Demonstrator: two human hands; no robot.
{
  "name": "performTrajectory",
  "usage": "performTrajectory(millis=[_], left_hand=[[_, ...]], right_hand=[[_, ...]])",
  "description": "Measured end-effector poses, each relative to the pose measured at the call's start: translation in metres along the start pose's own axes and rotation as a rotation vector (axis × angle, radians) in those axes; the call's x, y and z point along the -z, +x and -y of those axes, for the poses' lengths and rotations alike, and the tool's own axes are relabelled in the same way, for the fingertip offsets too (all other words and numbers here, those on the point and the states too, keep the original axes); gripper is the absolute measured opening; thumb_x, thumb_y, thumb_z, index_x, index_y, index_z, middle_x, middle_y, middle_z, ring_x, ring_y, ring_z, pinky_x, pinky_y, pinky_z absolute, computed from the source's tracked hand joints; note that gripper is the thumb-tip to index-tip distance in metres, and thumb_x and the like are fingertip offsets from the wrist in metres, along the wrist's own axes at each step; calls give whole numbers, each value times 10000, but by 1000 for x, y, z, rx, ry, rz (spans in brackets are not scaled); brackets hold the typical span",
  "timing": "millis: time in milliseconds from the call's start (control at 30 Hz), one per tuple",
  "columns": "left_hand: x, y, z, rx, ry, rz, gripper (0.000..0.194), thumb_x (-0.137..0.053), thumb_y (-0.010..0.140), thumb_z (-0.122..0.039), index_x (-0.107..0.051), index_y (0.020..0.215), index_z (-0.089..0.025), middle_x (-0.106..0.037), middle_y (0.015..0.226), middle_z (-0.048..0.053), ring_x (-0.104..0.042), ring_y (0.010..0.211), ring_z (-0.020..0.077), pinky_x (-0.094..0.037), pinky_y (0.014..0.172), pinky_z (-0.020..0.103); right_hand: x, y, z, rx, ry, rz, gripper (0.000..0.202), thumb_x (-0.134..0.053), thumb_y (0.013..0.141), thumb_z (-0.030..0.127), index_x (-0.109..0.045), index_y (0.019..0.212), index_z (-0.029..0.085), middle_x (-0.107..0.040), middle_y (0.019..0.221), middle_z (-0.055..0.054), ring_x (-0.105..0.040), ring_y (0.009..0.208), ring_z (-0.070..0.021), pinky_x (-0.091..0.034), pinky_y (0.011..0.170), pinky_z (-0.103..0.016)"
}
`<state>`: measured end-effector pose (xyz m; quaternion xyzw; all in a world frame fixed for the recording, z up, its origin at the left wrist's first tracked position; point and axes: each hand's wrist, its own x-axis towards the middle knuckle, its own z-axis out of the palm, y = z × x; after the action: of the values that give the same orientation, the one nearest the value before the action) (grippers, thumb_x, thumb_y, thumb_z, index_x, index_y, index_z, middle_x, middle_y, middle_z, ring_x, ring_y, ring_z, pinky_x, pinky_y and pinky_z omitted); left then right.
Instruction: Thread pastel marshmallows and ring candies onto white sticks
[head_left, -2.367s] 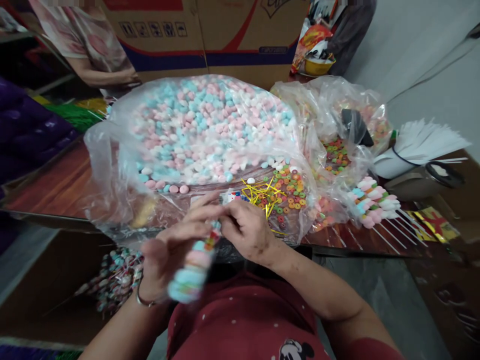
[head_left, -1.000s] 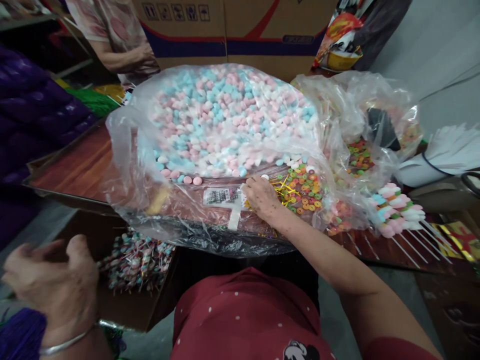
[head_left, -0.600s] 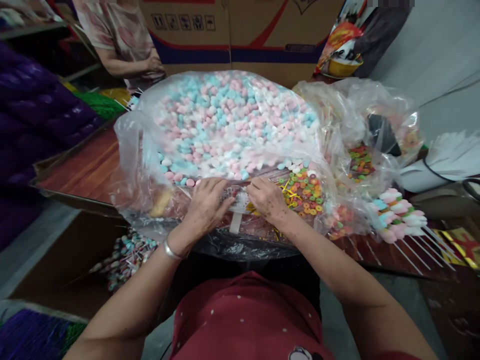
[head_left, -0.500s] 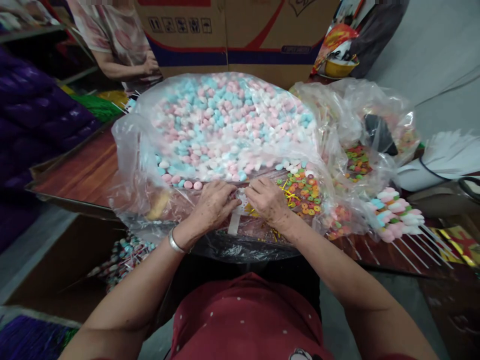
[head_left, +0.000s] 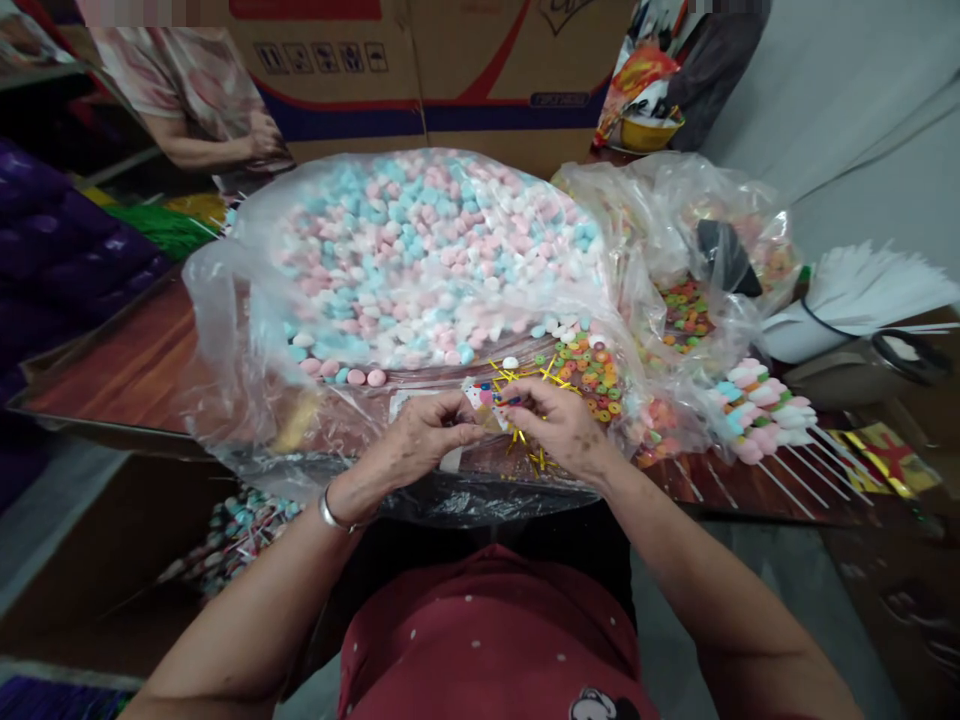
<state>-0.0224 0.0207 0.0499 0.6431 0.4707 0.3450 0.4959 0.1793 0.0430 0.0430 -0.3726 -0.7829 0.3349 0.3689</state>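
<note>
Between the fingertips of both hands lay the printed wrapper (head_left: 478,400), clear and marked with small coloured shapes. The left hand (head_left: 420,435) pinched its near-left part between thumb and forefinger; the right hand (head_left: 561,425) pinched the opposite side, so that both grips were closed on the film. Just beside and beneath the right fingertips, yellow ties (head_left: 540,457) were scattered; farther right of the grip lay loose ring-shaped pieces (head_left: 600,375) in several colours. Beyond the hands spread a large clear bag (head_left: 214,285) of pink, blue and white marshmallows (head_left: 420,260). Well to the grip's right, marshmallow skewers (head_left: 765,408) rested on the table (head_left: 135,350). Below and left of the left hand, an open carton (head_left: 82,570) contained a multicoloured heap (head_left: 247,525).
</note>
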Motion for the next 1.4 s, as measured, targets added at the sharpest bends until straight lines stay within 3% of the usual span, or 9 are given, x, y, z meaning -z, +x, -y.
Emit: performTrajectory(millis=[233,367,700,867,933,967,1067,1233,1400], left_hand=[[-21,-19,5,-326,333,-36,168,-557,897,-229,-601,750,-160,-607,623,-27,-525,554,83,-395,538,183],[-35,-27,7,-509,450,-66,228,-478,949,-239,-609,778,-165,-579,580,-29,-499,504,82,-381,504,182],[-56,-27,5,-501,404,35,241,-450,956,-266,-624,812,-181,-645,587,-27,-582,477,81,-424,475,148],[-58,-29,8,-508,429,-27,246,-461,956,-304,-634,820,-196,-700,635,-15,-641,513,99,-467,509,152],[-56,-30,9,-511,415,-43,215,-495,942,-305,-637,816,-204,-700,629,-23,-643,511,99,-473,516,149],[-55,-30,9,-511,404,-43,201,-509,935,-299,-637,812,-206,-698,626,-26,-642,510,98,-472,516,148],[-52,-30,10,-499,365,-34,169,-527,922,-272,-642,816,-207,-692,625,-31,-631,506,93,-465,513,146],[-49,-29,14,-413,335,18,171,-526,910,-263,-651,813,-198,-686,639,-18,-613,523,94,-457,516,155],[-38,-30,21,-282,315,-6,216,-494,917,-291,-662,836,-181,-690,684,11,-626,601,118,-477,575,190]], right_hand=[[3,-31,8,266,-248,-75,201,-463,964,246,-617,859,173,-612,759,-30,-550,734,-140,-441,679,-270],[4,-48,11,257,-345,-118,320,-422,981,276,-533,695,183,-503,629,-2,-469,624,-130,-386,602,-267],[13,-73,19,181,-423,-224,451,-400,980,343,-451,550,217,-492,525,17,-466,527,-123,-403,558,-265],[68,-114,-1,7,-497,-492,224,-402,973,245,-607,920,173,-654,825,-50,-602,770,-161,-465,693,-285],[102,-140,-19,-157,-840,-714,178,-428,964,241,-600,965,196,-643,825,-45,-588,754,-163,-458,672,-282],[117,-153,-29,-175,-1056,-750,181,-425,966,257,-598,956,208,-635,814,-49,-569,736,-168,-448,648,-287],[150,-184,-54,-168,-1194,-720,209,-465,949,307,-598,814,220,-562,685,-39,-479,654,-186,-383,578,-314],[160,-202,-66,-115,-1286,-665,302,-499,942,367,-561,676,238,-500,594,-33,-411,568,-167,-280,492,-310],[172,-201,-49,-10,-1263,-764,177,-514,930,255,-639,807,235,-509,612,-57,-446,567,-188,-300,486,-331]])
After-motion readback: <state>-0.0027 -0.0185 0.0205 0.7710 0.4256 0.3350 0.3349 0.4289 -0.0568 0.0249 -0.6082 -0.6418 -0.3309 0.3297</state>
